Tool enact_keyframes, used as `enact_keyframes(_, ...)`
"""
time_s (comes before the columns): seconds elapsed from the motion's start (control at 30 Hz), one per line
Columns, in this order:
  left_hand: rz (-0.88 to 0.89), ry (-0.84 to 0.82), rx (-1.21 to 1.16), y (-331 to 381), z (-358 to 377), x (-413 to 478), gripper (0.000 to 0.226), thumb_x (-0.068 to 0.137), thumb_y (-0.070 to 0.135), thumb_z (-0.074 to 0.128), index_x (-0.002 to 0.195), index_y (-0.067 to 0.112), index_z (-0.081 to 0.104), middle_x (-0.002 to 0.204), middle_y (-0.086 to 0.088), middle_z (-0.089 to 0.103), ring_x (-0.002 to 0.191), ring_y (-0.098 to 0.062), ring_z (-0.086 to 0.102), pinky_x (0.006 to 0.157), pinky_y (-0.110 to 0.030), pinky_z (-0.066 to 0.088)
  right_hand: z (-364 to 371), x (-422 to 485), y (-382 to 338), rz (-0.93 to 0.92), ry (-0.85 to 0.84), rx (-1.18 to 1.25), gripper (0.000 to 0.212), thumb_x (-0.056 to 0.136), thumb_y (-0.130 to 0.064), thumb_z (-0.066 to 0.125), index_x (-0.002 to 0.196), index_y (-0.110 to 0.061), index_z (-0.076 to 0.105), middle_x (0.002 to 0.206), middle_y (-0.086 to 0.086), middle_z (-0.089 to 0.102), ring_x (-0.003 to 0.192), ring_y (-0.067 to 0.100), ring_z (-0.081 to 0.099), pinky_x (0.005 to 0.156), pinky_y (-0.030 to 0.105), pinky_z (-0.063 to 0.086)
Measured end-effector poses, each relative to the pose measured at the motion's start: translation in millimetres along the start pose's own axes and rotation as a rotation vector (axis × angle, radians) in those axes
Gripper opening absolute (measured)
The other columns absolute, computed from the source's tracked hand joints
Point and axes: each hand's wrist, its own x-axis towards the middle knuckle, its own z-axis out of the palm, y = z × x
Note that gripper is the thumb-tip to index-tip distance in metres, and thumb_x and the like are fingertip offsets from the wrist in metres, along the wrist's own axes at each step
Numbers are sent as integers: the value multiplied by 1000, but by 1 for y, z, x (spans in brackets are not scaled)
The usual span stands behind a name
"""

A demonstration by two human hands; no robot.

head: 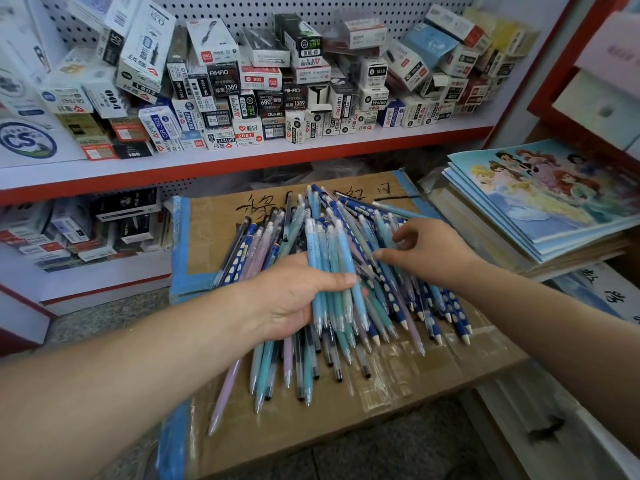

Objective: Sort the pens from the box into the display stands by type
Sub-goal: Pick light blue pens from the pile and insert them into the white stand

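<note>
A heap of pens (388, 292) lies on top of a taped cardboard box (415, 379): pale blue and teal ones, dark blue ones with white dots, a few lilac and black ones. My left hand (294, 299) grips a bundle of pale blue pens (330, 268), thumb across them. My right hand (426, 254) hovers over the pile's right side with curled fingers, its fingertips touching pens; whether it pinches one I cannot tell. No display stand is in view.
A white and red shelf (242, 161) behind the box carries several small pen boxes (242, 95). More boxes sit on a lower shelf (86, 230) at left. A stack of cartoon-cover notebooks (543, 199) lies at right.
</note>
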Motion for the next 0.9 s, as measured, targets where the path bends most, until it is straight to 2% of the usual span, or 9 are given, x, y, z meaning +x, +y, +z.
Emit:
enact_keyframes(0.1, -7, 11, 7, -2, 0, 1, 33, 89, -8, 65, 120, 4, 61, 103, -23, 74, 94, -31, 75, 79, -46, 63, 4, -1, -5, 1, -22, -54, 56, 78, -58, 80, 109, -14, 65, 94, 4, 68, 84, 18, 65, 80, 40, 59)
enact_keyframes(0.23, -2, 21, 28, -1, -1, 3, 33, 89, -9, 64, 120, 3, 61, 104, -23, 74, 95, -32, 75, 78, -44, 63, 8, 1, -8, 6, -29, -85, 70, 76, -57, 81, 112, 2, 70, 104, 22, 72, 92, 34, 70, 84, 49, 60)
enact_keyframes(0.33, -2, 21, 34, -1, -1, 3, 35, 89, -9, 65, 121, 4, 61, 105, -22, 74, 98, -33, 74, 83, -47, 61, 8, 2, -5, 15, -35, -17, 65, 75, -51, 85, 107, 4, 71, 102, 26, 70, 85, 33, 70, 83, 48, 60)
enact_keyframes(0.43, -3, 29, 28, -2, -2, 4, 34, 88, -9, 66, 119, 4, 62, 108, -23, 74, 100, -34, 74, 86, -49, 60, 7, 3, -1, 52, -40, 89, 47, 75, -42, 88, 94, -1, 74, 82, 16, 70, 72, 20, 65, 73, 39, 59)
enact_keyframes(0.5, 2, 24, 30, -2, -2, 4, 32, 88, -9, 66, 116, 6, 64, 105, -22, 74, 99, -34, 74, 85, -49, 60, 6, 3, -1, 63, -55, 136, 42, 77, -35, 88, 91, 1, 74, 72, 11, 65, 63, 17, 59, 65, 35, 53)
enact_keyframes(0.57, 7, 15, 33, -2, -1, 3, 29, 89, -9, 64, 114, 6, 63, 98, -21, 75, 92, -30, 76, 82, -46, 62, 5, 2, -2, 71, -55, 170, 36, 78, -28, 87, 92, 2, 73, 77, 18, 67, 62, 18, 58, 64, 37, 55)
enact_keyframes(0.73, 8, 21, 25, -1, 3, 2, 31, 89, -10, 64, 117, 3, 60, 100, -21, 74, 91, -31, 76, 77, -44, 63, 6, 2, -1, 72, -52, 193, 29, 80, -23, 86, 94, -2, 71, 88, 14, 68, 68, 17, 59, 64, 38, 56)
enact_keyframes(0.83, 13, 33, 20, -2, 4, 3, 35, 89, -10, 64, 122, 3, 58, 100, -21, 74, 90, -31, 76, 76, -44, 63, -1, -2, -1, 123, -59, 377, 25, 80, -24, 86, 93, -11, 69, 83, 4, 64, 64, 14, 56, 54, 27, 47)
enact_keyframes(0.9, 27, 45, 18, -3, 6, 4, 33, 89, -10, 65, 119, 4, 62, 101, -19, 75, 93, -31, 75, 82, -46, 62, -6, -12, -3, 124, -121, 534, 23, 80, -24, 86, 92, -12, 70, 71, -1, 60, 57, 11, 52, 52, 26, 45)
